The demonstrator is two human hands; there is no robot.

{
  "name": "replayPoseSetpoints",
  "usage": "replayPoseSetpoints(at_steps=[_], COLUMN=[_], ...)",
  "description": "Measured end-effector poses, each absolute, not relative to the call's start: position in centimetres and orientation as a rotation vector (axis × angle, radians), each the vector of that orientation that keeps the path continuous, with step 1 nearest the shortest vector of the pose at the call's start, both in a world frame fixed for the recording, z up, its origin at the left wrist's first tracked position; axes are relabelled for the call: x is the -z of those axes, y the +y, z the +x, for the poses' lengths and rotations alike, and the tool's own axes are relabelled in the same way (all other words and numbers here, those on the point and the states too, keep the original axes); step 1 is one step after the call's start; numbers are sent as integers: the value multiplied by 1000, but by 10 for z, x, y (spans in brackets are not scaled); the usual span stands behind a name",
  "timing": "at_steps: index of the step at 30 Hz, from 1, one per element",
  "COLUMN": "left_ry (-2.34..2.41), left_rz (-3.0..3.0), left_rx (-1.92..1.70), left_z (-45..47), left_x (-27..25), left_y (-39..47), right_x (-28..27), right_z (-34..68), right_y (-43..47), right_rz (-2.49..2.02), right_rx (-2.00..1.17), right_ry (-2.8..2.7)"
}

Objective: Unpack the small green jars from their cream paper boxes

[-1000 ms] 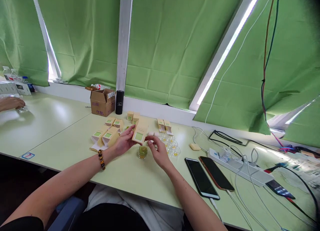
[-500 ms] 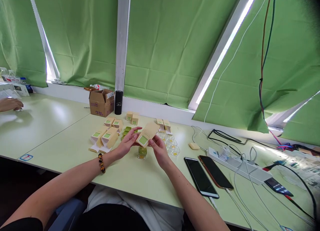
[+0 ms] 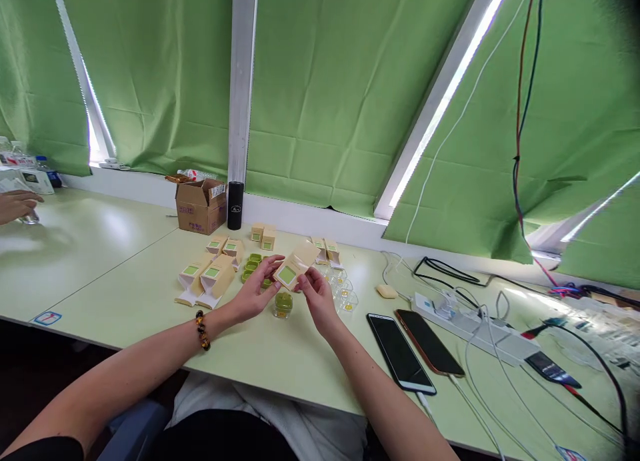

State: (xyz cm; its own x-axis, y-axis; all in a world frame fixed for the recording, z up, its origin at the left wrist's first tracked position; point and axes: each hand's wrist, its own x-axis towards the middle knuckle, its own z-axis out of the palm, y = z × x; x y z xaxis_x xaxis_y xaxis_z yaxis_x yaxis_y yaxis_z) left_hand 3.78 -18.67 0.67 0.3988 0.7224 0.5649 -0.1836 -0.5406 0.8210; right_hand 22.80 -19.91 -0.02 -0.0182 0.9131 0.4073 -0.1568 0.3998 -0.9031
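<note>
Between my two hands is a small cream cardboard box [image 3: 296, 262] with a green square on its face and a flap standing up. My left hand [image 3: 257, 289] grips its left side, and my right hand [image 3: 318, 300] pinches its lower right edge. Just below the box, a clear jar with a green lid [image 3: 283, 304] stands on the table. More green lids [image 3: 251, 266] lie in rows behind my left hand. Clear cups [image 3: 346, 293] with yellow spots at the bottom are grouped right of my right hand. Cardboard boxes with open flaps [image 3: 213, 278] lie at the left.
Two phones [image 3: 401, 352] and a white power strip [image 3: 475, 328] with tangled cables lie at the right. At the back stand a brown carton [image 3: 200, 206] and a black cylinder [image 3: 235, 206]. Another person's hand [image 3: 19, 206] rests on the table at far left.
Both hands keep hold of the cardboard box, which has barely moved. My left fingers have shifted slightly around its left side. The view has moved a little.
</note>
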Motion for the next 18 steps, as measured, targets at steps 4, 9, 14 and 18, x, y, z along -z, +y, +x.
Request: replayPoseSetpoints(at_steps=[4,9,14,18], left_ry=[484,593,677,671], left_rz=[1746,1758,1722,1665], left_rx=[-1262,-1250,-1233,-1251], left_z=[44,53,65,71], left_x=[-12,-26,-37,-31], left_y=[-185,-184,-182,-180], right_x=[0,-2,-3,-3], right_z=[229,231,234,236], right_y=[-198,-195,-192,-190], right_rz=[-779,-778,-747,-736], right_rx=[-975,-968,-1016,-1053], right_ry=[-1291,-1258,-1209,-1179])
